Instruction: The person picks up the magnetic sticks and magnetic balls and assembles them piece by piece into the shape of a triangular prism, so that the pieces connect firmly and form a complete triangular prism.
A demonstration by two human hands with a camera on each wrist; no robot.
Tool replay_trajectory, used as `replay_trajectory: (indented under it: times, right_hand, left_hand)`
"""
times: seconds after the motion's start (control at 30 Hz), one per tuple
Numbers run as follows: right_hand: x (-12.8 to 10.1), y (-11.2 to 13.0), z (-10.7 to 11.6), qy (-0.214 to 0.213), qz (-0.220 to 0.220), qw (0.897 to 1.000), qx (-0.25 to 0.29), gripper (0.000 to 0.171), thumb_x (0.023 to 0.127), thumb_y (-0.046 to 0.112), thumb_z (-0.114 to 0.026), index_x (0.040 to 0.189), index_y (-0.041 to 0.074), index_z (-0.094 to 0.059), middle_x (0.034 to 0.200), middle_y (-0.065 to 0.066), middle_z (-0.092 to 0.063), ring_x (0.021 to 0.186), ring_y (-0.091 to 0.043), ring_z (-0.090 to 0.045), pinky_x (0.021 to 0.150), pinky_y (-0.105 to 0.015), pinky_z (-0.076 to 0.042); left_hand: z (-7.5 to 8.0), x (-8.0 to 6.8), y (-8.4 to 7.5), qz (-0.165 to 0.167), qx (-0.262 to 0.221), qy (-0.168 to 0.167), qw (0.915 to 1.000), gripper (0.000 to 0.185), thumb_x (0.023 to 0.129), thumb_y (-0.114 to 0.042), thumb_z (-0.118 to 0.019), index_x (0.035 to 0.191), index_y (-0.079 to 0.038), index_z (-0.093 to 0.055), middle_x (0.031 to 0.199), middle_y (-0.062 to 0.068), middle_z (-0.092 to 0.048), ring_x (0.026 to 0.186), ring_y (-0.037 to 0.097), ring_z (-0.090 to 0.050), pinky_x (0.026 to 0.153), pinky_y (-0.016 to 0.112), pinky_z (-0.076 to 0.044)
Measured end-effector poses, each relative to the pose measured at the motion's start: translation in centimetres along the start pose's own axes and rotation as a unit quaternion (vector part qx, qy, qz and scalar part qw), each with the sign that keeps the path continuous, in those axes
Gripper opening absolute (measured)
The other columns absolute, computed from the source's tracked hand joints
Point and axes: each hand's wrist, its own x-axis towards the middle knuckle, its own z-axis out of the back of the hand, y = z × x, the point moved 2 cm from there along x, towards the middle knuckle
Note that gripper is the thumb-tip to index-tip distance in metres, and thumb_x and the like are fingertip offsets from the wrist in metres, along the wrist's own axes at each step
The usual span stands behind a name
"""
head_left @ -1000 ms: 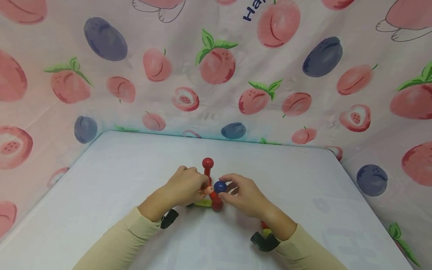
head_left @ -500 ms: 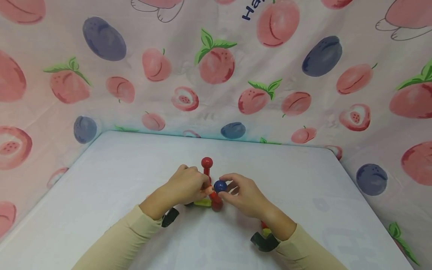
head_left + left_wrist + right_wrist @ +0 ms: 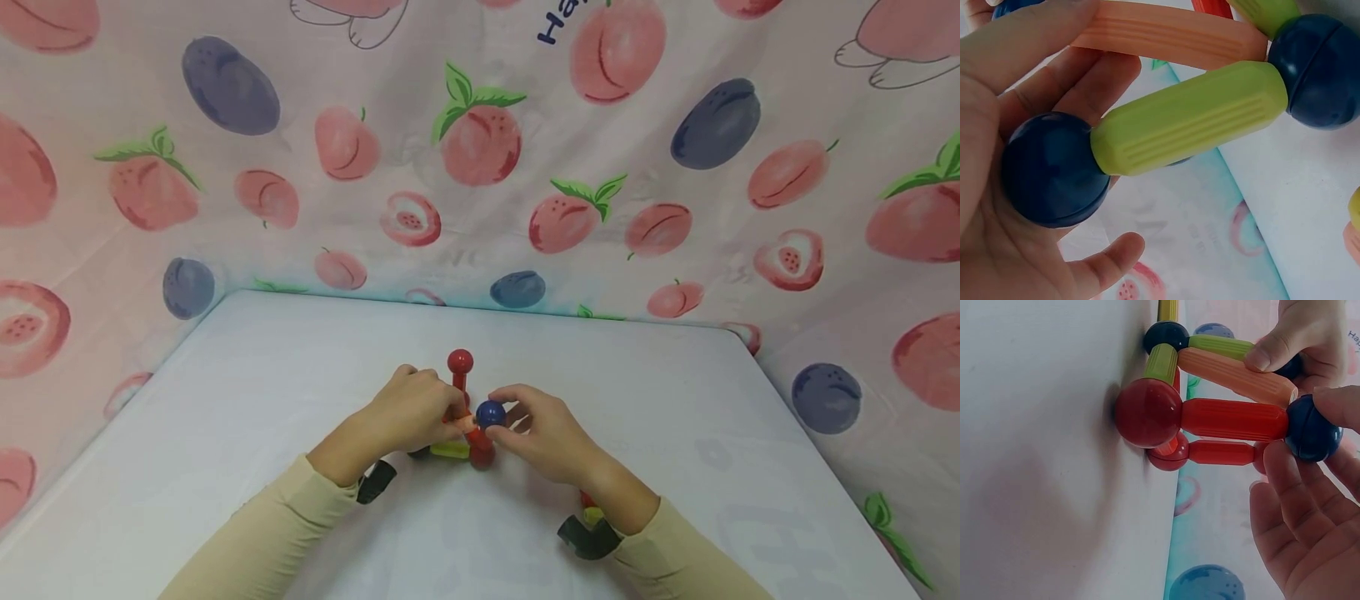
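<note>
Wrist straps: I am seeing dark camera mounts on both cream sleeves nearest me, left [image 3: 376, 482] and right [image 3: 587, 537].
Left hand: my left hand [image 3: 408, 414] is pinching the orange rod [image 3: 1235, 376] between thumb and curled fingers; in the left wrist view a dark blue ball [image 3: 1052, 169] is also lying against its palm, joined to a green rod [image 3: 1188, 125].
Right hand: my right hand [image 3: 543, 433] is holding the blue ball [image 3: 491, 413] between thumb and fingertips, at the end of the orange rod and on top of a red rod [image 3: 1233, 419].
Structure: the rod-and-ball frame [image 3: 468, 433] is sitting on the white table [image 3: 247, 400], near the middle and towards my side, between both hands; a red ball [image 3: 461, 362] is standing up just beyond them.
Writing: on the peach-print cloth [image 3: 480, 167] at the far top I am reading only "Ha" in dark blue letters [image 3: 558, 23]; the rest is cut off.
Change: the blue ball is sitting closer against the orange rod's tip than a second ago; both hands are keeping their places.
</note>
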Motion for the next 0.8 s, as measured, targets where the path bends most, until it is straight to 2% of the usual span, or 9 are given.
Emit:
replay_trajectory:
  times: [0.2,0.3,0.4,0.57,0.7,0.8]
  right_hand:
    - [0.0,-0.1,-0.1,0.003,0.004,1.0,0.007,0.039,0.091,0.016,-0.075,0.126,0.004,-0.06,0.113,-0.003,-0.066,0.095,-0.023,-0.065,0.083,-0.044,-0.056]
    - [0.1,-0.1,-0.1,0.004,0.002,1.0,0.007,0.038,0.091,0.016,-0.075,0.126,0.006,-0.061,0.114,-0.003,-0.066,0.095,-0.023,-0.065,0.083,-0.044,-0.056]
    - [0.1,0.0,-0.2,0.006,0.0,1.0,0.008,0.038,0.091,0.017,-0.075,0.125,0.007,-0.061,0.114,-0.003,-0.066,0.096,-0.022,-0.065,0.083,-0.043,-0.056]
    - [0.1,0.0,-0.2,0.007,-0.002,1.0,0.007,0.038,0.091,0.018,-0.075,0.125,0.007,-0.061,0.114,-0.003,-0.066,0.095,-0.022,-0.065,0.084,-0.043,-0.056]
    - [0.2,0.0,-0.3,0.01,-0.002,1.0,0.003,0.038,0.091,0.017,-0.074,0.126,0.007,-0.061,0.115,-0.003,-0.066,0.097,-0.021,-0.065,0.085,-0.044,-0.056]
    - [0.2,0.0,-0.3,0.016,-0.006,1.0,0.004,0.042,0.091,0.016,-0.075,0.129,0.007,-0.06,0.118,-0.004,-0.066,0.1,-0.021,-0.065,0.086,-0.042,-0.056]
  left_hand:
    - [-0.1,0.0,0.2,0.001,-0.029,0.001,0.9996,0.021,0.087,-0.038,-0.079,0.093,-0.018,-0.078,0.076,-0.011,-0.066,0.08,0.014,-0.055,0.086,0.046,-0.046]
    - [-0.3,-0.1,0.7,-0.002,-0.07,0.003,0.9975,0.023,0.088,-0.036,-0.078,0.099,-0.015,-0.077,0.082,-0.009,-0.067,0.081,0.014,-0.056,0.078,0.038,-0.049]
    - [-0.4,-0.2,1.4,0.003,-0.131,0.008,0.9913,0.029,0.089,-0.035,-0.077,0.108,-0.012,-0.075,0.093,-0.004,-0.07,0.086,0.014,-0.057,0.074,0.031,-0.051]
    - [-0.1,-1.2,2.6,0.037,-0.189,-0.001,0.9813,0.034,0.088,-0.024,-0.079,0.117,-0.009,-0.072,0.109,0.002,-0.07,0.099,0.019,-0.06,0.085,0.036,-0.055]
    - [0.2,-2.1,3.4,0.071,-0.192,-0.02,0.9786,0.039,0.087,-0.021,-0.08,0.124,-0.012,-0.07,0.12,0.001,-0.068,0.116,0.025,-0.058,0.097,0.046,-0.05]
    - [0.2,-2.5,3.9,0.077,-0.193,-0.033,0.9776,0.041,0.087,-0.023,-0.08,0.125,-0.014,-0.069,0.122,0.0,-0.068,0.12,0.026,-0.057,0.1,0.05,-0.047]
